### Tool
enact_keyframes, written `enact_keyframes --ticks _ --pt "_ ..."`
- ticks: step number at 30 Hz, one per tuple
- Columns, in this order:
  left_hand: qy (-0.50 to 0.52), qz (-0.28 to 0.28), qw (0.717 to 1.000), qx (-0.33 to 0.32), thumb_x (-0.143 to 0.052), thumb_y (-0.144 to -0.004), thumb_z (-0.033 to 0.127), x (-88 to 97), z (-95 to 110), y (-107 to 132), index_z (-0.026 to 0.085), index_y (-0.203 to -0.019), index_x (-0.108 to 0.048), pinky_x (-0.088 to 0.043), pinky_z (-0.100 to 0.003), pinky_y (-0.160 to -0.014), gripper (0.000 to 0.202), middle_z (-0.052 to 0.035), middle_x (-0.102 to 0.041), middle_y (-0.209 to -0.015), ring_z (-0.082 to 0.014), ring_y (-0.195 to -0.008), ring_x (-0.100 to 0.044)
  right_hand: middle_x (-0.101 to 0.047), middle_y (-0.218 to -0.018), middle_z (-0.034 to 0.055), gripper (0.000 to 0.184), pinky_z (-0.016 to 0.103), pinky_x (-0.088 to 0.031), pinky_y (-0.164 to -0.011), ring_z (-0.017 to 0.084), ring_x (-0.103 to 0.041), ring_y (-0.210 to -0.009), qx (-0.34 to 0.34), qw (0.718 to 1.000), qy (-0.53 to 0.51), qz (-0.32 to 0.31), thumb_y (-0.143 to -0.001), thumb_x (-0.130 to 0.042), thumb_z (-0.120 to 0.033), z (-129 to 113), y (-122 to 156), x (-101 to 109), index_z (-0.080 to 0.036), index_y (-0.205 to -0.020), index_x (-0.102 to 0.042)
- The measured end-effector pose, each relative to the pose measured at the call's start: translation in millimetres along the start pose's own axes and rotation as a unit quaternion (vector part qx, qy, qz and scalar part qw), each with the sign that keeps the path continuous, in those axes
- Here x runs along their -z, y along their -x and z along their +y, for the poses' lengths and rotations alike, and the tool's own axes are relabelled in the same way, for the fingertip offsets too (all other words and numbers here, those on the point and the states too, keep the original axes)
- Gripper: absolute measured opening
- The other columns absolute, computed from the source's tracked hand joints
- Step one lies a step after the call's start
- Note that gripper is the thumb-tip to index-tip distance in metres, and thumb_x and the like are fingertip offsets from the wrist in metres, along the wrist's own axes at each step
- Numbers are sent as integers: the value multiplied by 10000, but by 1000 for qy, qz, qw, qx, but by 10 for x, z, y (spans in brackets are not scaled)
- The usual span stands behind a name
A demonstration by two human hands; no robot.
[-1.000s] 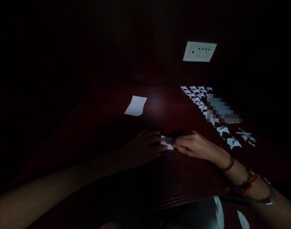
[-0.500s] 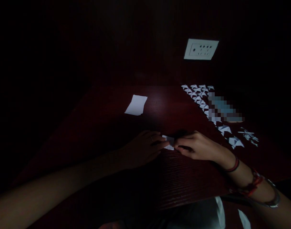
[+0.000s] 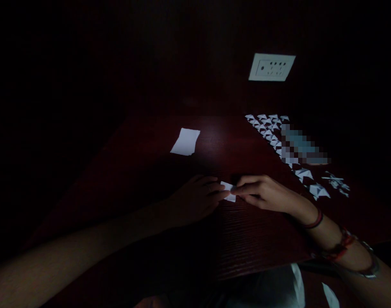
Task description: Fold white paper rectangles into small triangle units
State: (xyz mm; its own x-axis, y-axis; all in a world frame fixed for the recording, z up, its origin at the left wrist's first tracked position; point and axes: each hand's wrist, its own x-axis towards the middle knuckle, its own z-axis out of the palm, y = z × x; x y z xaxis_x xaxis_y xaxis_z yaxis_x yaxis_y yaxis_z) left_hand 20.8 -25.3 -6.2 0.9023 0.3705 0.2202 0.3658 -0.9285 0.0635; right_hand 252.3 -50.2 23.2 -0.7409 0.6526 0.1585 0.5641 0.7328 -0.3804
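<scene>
A small white paper piece (image 3: 229,191) lies on the dark red table (image 3: 247,239) between my two hands. My left hand (image 3: 195,201) presses on its left edge with curled fingers. My right hand (image 3: 262,193) pinches its right edge with fingertips together. Red bands sit on my right wrist. The scene is very dark, so the fold of the paper is hard to make out.
A stack of white paper slips (image 3: 185,142) lies at the table's far middle. Several folded white paper triangles (image 3: 266,128) run in rows along the right side, with more (image 3: 317,190) nearer me. A white wall socket (image 3: 271,67) is behind.
Both hands and the paper piece stay in nearly the same spot. My right fingers have shifted slightly on the paper's edge.
</scene>
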Motion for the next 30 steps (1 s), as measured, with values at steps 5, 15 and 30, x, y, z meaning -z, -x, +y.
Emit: enact_keyframes --ticks 5,15,30 --pt "-3 1 1000 -3 -344 -871 228 -2 -3 -7 231 -1200 -386 -262 -375 -937 332 15 -438 -1216 -208 -1149 -301 -560 -868 46 246 221 -424 -661 106 -542 -727 0 1000 12 -4 -813 -427 -156 -7 -9 -18 -172 -982 -605" --pt "-2 11 1000 -2 -360 -863 213 -4 1 -7 239 -1186 -395 -279 -363 -922 326 4 -469 -1180 -187 -1129 -337 -554 -789 15 225 223 -378 -609 104 -515 -658 -15 996 73 -42 -775 -448 -141 -64 15 53 -193 -918 -614" --pt "27 11 999 -19 -382 -841 207 -14 -54 26 258 -1211 -365 -261 -395 -951 374 13 -426 -1230 -211 -1177 -277 -566 -889 32 283 229 -416 -699 111 -536 -757 22 999 -33 -34 -767 -490 -157 -38 12 20 -202 -1031 -585"
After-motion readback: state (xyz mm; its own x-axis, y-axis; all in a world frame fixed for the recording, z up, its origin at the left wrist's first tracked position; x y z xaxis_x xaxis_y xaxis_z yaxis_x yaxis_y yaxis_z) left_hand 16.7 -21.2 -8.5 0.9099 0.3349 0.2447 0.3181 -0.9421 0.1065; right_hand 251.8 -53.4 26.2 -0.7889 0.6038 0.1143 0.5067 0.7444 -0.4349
